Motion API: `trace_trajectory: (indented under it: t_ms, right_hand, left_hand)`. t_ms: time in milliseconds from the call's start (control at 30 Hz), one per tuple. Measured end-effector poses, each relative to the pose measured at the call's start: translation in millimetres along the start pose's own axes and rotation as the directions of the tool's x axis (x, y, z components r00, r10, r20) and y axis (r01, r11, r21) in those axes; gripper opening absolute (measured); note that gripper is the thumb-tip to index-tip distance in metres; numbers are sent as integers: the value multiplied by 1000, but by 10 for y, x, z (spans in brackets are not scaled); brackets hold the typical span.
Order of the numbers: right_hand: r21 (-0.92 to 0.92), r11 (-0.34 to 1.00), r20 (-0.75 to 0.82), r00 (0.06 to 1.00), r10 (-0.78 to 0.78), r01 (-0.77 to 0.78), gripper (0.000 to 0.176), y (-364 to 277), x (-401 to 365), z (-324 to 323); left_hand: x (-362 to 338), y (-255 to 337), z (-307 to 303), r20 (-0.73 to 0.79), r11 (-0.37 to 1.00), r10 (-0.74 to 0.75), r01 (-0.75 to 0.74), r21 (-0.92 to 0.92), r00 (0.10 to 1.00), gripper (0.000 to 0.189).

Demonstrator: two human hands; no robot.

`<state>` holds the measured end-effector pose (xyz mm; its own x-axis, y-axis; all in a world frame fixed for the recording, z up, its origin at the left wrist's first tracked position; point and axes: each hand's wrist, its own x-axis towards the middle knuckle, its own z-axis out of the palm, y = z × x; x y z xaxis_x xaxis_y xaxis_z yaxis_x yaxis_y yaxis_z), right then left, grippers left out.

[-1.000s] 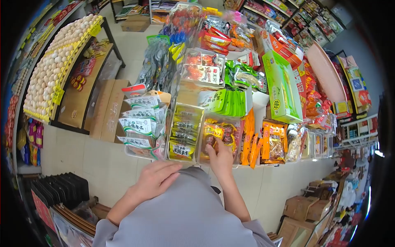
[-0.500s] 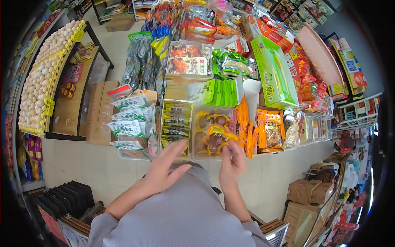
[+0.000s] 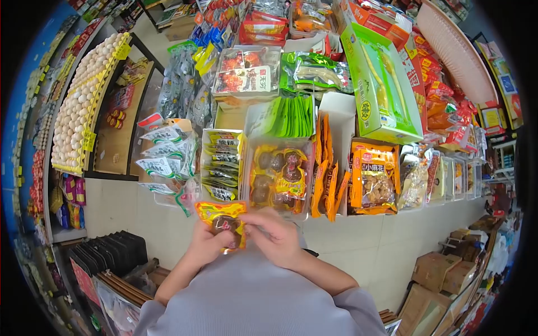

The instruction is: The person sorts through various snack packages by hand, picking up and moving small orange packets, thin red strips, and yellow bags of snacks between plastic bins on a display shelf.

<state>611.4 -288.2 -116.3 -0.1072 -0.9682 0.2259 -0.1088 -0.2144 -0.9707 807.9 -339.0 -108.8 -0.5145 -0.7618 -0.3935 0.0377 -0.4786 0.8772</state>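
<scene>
A yellow-and-red snack packet with a round, brown, egg-like piece inside is held up in front of my body. My left hand grips its lower left side, the thumb lying across the front. At the packet's right edge, my right hand pinches with thumb and fingertips. Just beyond stands a clear plastic bin holding several similar packets. To its left is a box of small yellow-green packets, and on its right are orange packets standing upright.
Farther right are orange bags of twisted snacks and a large green box. Green-and-white packets fill a bin at left. Trays of eggs slope on a rack. Cardboard boxes stand at lower right.
The packet has moved left and down from above the clear bin to in front of my body. My left hand, earlier empty, now holds it too. The view has shifted slightly.
</scene>
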Motion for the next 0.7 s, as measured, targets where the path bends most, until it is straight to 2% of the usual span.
trace_trajectory:
  t_ms: [67, 100, 167, 200, 267, 300, 367, 400, 467, 567, 700]
  right_hand:
    - [41, 999, 65, 998, -2, 0, 30, 18, 44, -18]
    - [36, 999, 63, 998, -2, 0, 30, 36, 59, -18]
    - [25, 1000, 47, 999, 1, -3, 30, 68, 86, 2]
    - [-8, 1000, 34, 999, -30, 30, 31, 55, 108, 9]
    - [-84, 991, 19, 995, -101, 102, 32, 35, 199, -5]
    - [-166, 982, 20, 996, -83, 85, 32, 49, 203, -15]
    - [-324, 945, 14, 999, -34, 36, 32, 100, 137, -59]
    - [-490, 870, 30, 999, -43, 53, 32, 142, 99, -94]
    - [-771, 631, 66, 996, -61, 90, 34, 234, 44, -188]
    - [-866, 494, -82, 996, 23, -83, 34, 254, 7, -283]
    - [-918, 369, -93, 984, 152, -144, 42, 209, 140, -241]
  left_hand:
    - [-18, -39, 41, -74, 983, 69, -80, -167, 995, 36]
    - [-4, -33, 61, -83, 986, 130, -138, -93, 988, 30]
    - [36, -74, 49, -151, 990, 132, -138, -28, 980, 30]
    - [48, -78, 35, -182, 991, 131, -132, 4, 975, 29]
    - [78, -34, 14, -187, 970, 156, -186, -157, 970, 29]
    - [77, -31, -5, -194, 948, 164, -209, -240, 967, 30]
    - [78, -24, -75, -257, 941, 172, -236, -242, 951, 31]
    - [77, -25, -114, -283, 938, 175, -247, -243, 943, 32]
    - [82, -48, -212, -292, 927, 199, -277, -254, 935, 33]
    - [121, -43, -298, -305, 923, 188, -274, -270, 934, 33]
    - [200, -46, -276, -245, 927, 149, -221, -302, 958, 31]
